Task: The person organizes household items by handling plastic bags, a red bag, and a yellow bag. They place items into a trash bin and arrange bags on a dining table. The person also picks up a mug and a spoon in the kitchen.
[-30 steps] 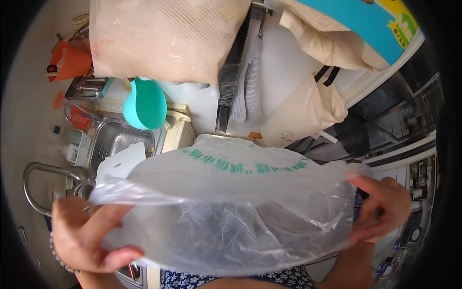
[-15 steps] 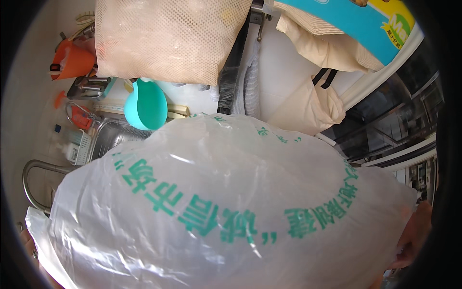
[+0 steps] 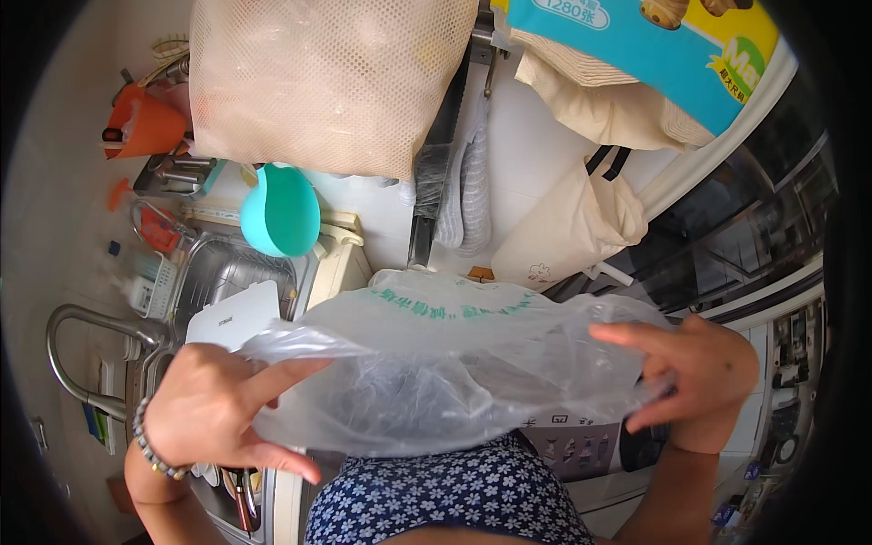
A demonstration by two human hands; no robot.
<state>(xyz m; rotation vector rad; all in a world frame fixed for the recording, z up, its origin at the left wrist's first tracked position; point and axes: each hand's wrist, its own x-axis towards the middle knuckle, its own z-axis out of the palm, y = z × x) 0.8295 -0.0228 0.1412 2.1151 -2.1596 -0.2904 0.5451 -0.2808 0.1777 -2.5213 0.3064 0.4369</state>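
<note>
1. Half a second ago the thin translucent plastic bag with green print (image 3: pixel 454 363) ballooned up and filled nearly the whole frame, hiding both hands; now it has dropped back to a flat band across the lower middle of the frame, and both hands show again.
2. One bag and two hands are in view. The left hand (image 3: pixel 213 413), at lower left, has its fingers partly curled on the bag's left edge, pinching the film between the extended forefinger and the thumb below it; a beaded bracelet (image 3: pixel 145 445) sits on the wrist.
3. The right hand (image 3: pixel 695 372), at right of centre, grips the bag's right edge with its fingers spread, the film gathered under them.
4. The bag is glossy, crinkled and see-through, stretched taut between the two hands just above the person's blue floral garment (image 3: pixel 445 500).
5. Behind it, at upper left, one teal plastic scoop (image 3: pixel 280 211) hangs over a steel sink (image 3: pixel 227 268), with one curved metal tap (image 3: pixel 77 354) at left.
6. One beige mesh bag (image 3: pixel 327 82) hangs at top centre, and one cream cloth tote (image 3: pixel 568 227) at right of centre.
</note>
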